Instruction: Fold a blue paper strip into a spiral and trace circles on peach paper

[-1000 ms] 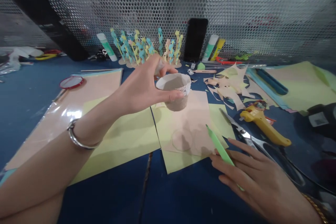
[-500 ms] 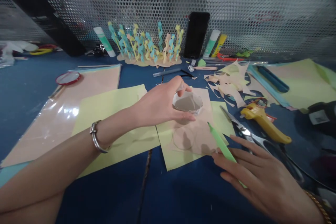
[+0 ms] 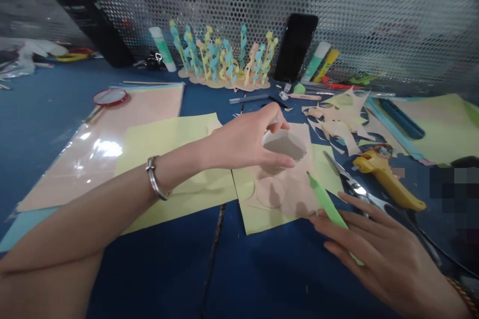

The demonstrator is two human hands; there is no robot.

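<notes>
Over the pink paper (image 3: 299, 189) my left hand (image 3: 250, 139) grips a round whitish ring or cup (image 3: 286, 145) between thumb and fingers. Drawn circles show on the pink paper just below it, and a yellow sheet (image 3: 254, 219) lies underneath. A light green pen (image 3: 329, 205) rests between the fingers of my right hand (image 3: 370, 244), its tip pointing up and left toward the paper. Scissors (image 3: 352, 182) lie beyond my right fingers, their handles partly hidden by the hand.
A yellow glue gun (image 3: 391, 179) and cut paper scraps (image 3: 342, 119) lie at the right. Behind stand twisted paper stalks (image 3: 224, 60), a black phone (image 3: 296, 47) and glue sticks (image 3: 162, 50). A magnifier (image 3: 110, 96) lies on wrapped paper (image 3: 149, 104) at the left.
The whole view has shifted, so most things appear farther right. Both hands keep nearly the same pose, the left on the whitish ring and the right with the green pen.
</notes>
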